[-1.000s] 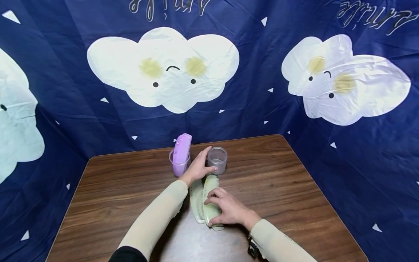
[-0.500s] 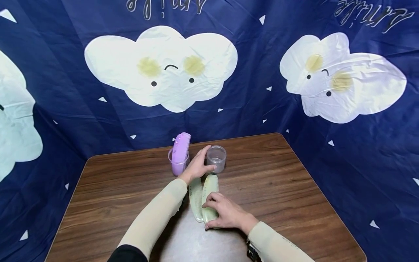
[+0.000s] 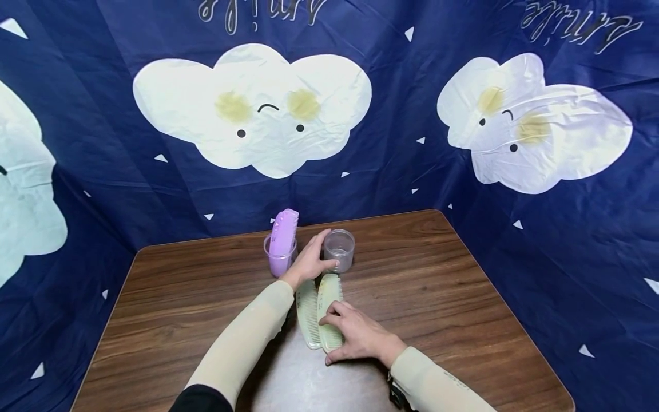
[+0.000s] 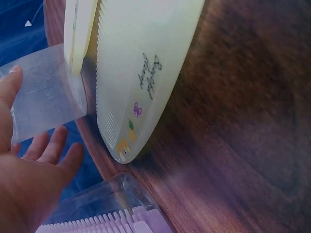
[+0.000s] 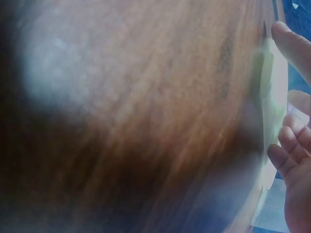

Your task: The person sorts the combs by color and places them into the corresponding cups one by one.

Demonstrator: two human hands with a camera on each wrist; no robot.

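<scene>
Two pale green combs lie side by side near the middle of the worktop [image 3: 437,286]. The right hand [image 3: 360,337] rests on the right comb [image 3: 328,312], its grip curled over the comb's edge and pinching it. The left comb [image 3: 308,312] lies flat, touching it. The left hand [image 3: 310,260] reaches to the empty clear cup [image 3: 339,250] near the back edge, fingers straight against its side, not clenched. Beside it, another clear cup [image 3: 280,258] holds a purple comb [image 3: 284,234] standing up. It looks like the step is picking up the green comb. The next move likely needs a firm lift, then tipping it upright over the empty cup.
</scene>
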